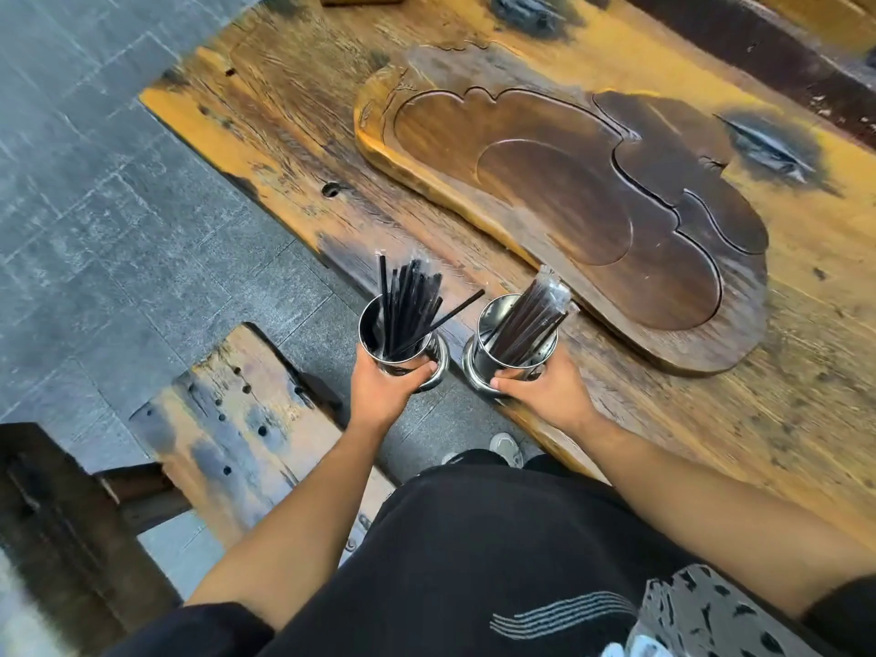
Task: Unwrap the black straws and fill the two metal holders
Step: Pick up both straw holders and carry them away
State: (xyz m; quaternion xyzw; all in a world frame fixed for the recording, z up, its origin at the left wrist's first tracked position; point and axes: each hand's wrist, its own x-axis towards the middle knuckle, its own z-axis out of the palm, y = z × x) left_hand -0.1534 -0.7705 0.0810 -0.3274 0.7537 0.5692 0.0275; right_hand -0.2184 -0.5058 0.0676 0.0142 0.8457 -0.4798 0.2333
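Note:
My left hand (381, 391) grips a shiny metal holder (369, 331) from below, held over the floor just off the table's edge. Black straws (410, 305) stand loosely in it, and one leans far out to the right. My right hand (545, 391) grips the second metal holder (490, 320), which is at the table's near edge. It holds a tight bundle of dark straws in clear wrappers (533, 315). I cannot tell whether this holder rests on the wood or is lifted.
A long worn wooden table (711, 419) runs diagonally, with a large carved dark wooden tray (559, 196) lying on it just beyond the holders. A wooden bench (227, 419) stands at the lower left on the grey tiled floor (95, 206).

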